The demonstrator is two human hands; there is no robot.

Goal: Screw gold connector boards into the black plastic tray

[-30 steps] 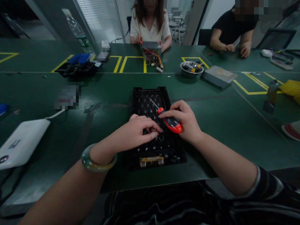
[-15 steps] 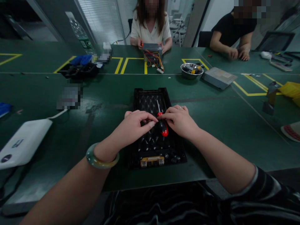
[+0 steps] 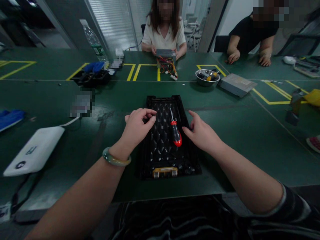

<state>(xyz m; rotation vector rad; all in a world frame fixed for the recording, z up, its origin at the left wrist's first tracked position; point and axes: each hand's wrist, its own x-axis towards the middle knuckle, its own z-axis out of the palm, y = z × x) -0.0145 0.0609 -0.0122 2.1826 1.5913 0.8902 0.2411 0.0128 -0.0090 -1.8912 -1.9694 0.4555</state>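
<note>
In front of me a black plastic tray-like housing (image 3: 163, 155) lies on the green table, its floor patterned with raised diamonds. Small metal parts and a brown connector board (image 3: 165, 172) sit at its near end. A red and black screwdriver (image 3: 176, 135) rests inside the housing, its shaft pointing away from me. My left hand (image 3: 138, 126) is over the housing's left edge, fingers apart and holding nothing. At the right edge, my right hand (image 3: 203, 131) is open, thumb and forefinger spread, close to the screwdriver handle but apart from it.
A white power bank-like box (image 3: 35, 150) with cables lies left. Farther off are a black tray with blue gloves (image 3: 92, 73), a metal bowl of tools (image 3: 207, 78) and a flat grey metal box (image 3: 237, 85). Across the table, one person holds a power supply (image 3: 165, 54); another sits right.
My hands have moved apart, the left one leftward and the right one rightward, away from the screwdriver. The screwdriver stays in the housing. The view has shifted slightly.
</note>
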